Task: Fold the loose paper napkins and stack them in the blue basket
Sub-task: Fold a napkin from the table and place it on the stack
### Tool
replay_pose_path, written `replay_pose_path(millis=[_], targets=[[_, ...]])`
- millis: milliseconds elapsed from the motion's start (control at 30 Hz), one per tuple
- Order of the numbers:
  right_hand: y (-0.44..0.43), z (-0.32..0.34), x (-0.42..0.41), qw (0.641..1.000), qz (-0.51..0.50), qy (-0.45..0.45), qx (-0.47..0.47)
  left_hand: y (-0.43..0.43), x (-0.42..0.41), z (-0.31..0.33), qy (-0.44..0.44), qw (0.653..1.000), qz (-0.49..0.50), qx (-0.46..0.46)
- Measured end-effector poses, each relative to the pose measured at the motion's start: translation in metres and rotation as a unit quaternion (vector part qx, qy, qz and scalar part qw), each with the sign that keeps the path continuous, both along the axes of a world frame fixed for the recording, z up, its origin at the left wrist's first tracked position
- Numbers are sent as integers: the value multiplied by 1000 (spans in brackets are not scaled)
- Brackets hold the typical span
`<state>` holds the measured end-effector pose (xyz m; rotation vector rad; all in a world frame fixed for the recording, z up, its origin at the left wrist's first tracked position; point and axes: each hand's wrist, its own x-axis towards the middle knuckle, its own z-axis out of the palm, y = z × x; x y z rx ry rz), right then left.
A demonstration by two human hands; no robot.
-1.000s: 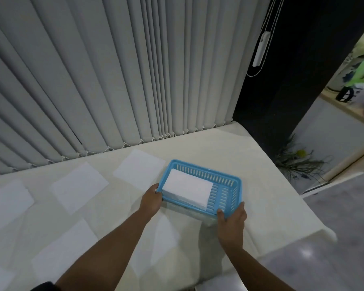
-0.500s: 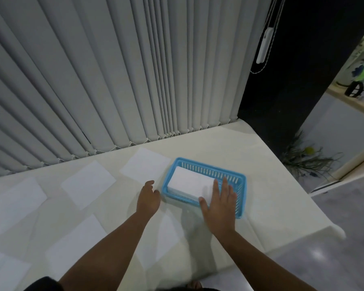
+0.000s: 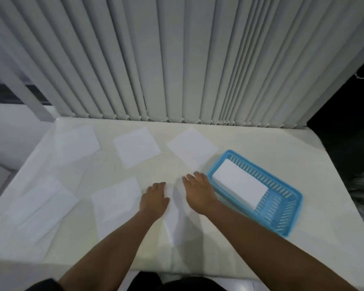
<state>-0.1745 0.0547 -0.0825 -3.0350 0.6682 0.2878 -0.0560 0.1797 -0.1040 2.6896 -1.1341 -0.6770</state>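
Two hands work low on the cream desk (image 3: 250,139), side by side over one loose napkin (image 3: 176,223) that lies near the front edge and looks partly lifted or creased between them. The right hand (image 3: 199,192) rests on the napkin's right side, released, with its fingers spread and fairly straight, just beside the near-left corner of the blue basket (image 3: 282,208). The left hand (image 3: 155,199) sits on the napkin's left side with its fingers bent downward; whether they pinch the paper I cannot tell. The basket stands on the right part of the desk, turned at an angle, and holds a neat stack of folded napkins (image 3: 240,182) in its left end, leaving the slotted floor bare at the other end. Several more flat napkins lie apart across the desk: three in a far row (image 3: 137,147) and others nearer on the left (image 3: 116,199). Pale vertical blinds (image 3: 177,59) hang behind the desk.
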Motion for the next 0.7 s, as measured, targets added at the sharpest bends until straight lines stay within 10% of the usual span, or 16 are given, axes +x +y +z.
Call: replay_pose_path(millis=[233, 700], targets=[[-12, -9, 16, 992, 34, 109, -62, -2, 2, -2, 99, 994, 51, -13], [-6, 4, -10, 997, 51, -44, -29, 37, 7, 18, 11, 987, -82, -138]])
